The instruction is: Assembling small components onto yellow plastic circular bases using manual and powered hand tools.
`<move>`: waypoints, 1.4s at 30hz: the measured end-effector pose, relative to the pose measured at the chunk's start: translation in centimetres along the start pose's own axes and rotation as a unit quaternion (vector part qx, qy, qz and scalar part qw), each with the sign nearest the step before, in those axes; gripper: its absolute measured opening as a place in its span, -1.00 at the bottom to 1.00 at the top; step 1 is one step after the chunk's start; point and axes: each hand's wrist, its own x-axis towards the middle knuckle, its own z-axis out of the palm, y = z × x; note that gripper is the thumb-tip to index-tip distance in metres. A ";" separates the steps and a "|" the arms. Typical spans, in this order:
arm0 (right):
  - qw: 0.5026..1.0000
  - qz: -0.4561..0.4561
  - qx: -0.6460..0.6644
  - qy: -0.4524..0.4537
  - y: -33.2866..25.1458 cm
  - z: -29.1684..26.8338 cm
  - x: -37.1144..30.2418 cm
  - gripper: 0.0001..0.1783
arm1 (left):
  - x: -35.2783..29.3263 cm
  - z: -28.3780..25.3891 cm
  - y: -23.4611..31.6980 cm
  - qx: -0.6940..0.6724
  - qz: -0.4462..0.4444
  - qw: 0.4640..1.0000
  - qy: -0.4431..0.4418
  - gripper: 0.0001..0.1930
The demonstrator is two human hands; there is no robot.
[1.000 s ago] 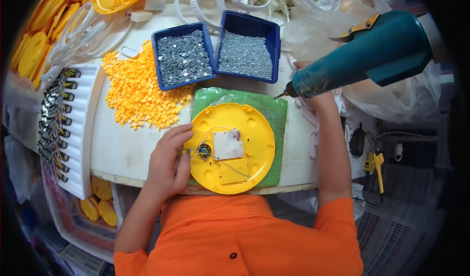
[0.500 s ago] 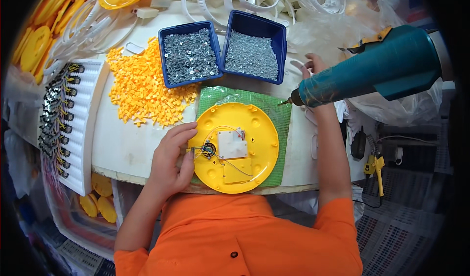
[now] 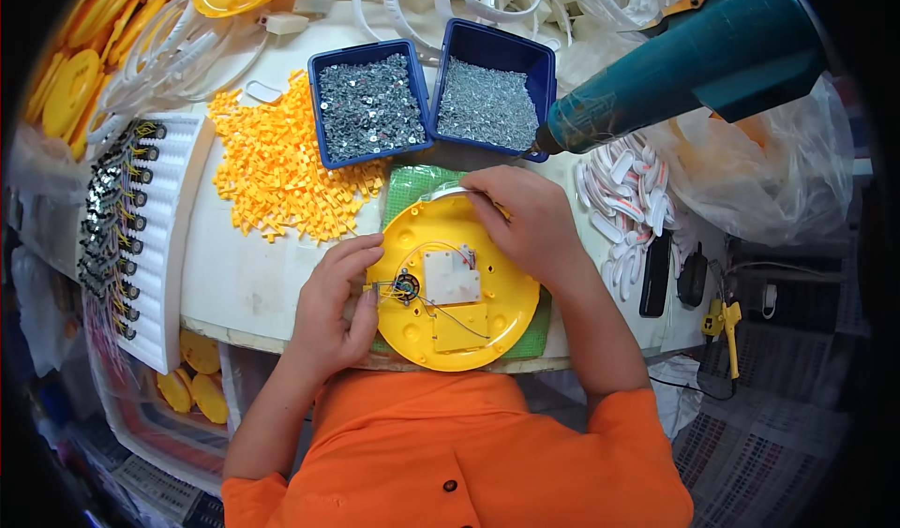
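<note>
A round yellow plastic housing [image 3: 511,308] lies open side up on a green mat [image 3: 405,187]. Inside it are a white box [image 3: 452,278], a small round speaker [image 3: 406,286] with thin wires, and a yellow rectangular cover [image 3: 460,327]. My left hand [image 3: 334,305] grips the housing's left rim, thumb and fingers closed at the edge near the wires. At the upper rim, my right hand [image 3: 525,217] is closed on a slim white plastic piece [image 3: 448,193], which is mostly hidden by the fingers.
Two blue bins [image 3: 427,144] of screws stand behind the mat, beside a heap of small yellow parts [image 3: 281,167]. A teal electric screwdriver [image 3: 684,69] hangs over the right side. White plastic pieces [image 3: 626,191] lie at right; a foam tray [image 3: 173,247] of speakers stands at left.
My right hand has come from behind the screwdriver, at the right, to the housing's upper rim with a white piece. The screwdriver has swung up and left. My left hand stays put.
</note>
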 end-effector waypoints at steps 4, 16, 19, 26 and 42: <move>0.998 0.000 -0.025 -0.055 -0.3 0.4 0.6 -0.81 | -0.1 0.0 0.0 -0.012 -0.014 1.000 0.001 -0.52; 0.995 0.066 -0.067 -0.032 -0.3 -2.9 -2.1 -0.74 | 0.6 0.0 0.1 -0.001 -0.020 1.000 -0.013 -0.55; 0.993 0.079 -0.082 0.016 2.2 -5.8 -3.5 -0.77 | -0.6 0.2 -0.8 -0.008 -0.016 1.000 0.007 -0.57; 0.879 0.049 -0.316 0.354 11.1 -19.4 0.0 -0.88 | -0.8 0.2 -0.7 -0.029 -0.007 0.999 -0.028 -0.56; 0.755 0.576 -0.313 0.024 26.8 -20.6 1.2 -0.55 | -0.8 0.2 -0.3 -0.055 -0.051 0.997 -0.026 -0.58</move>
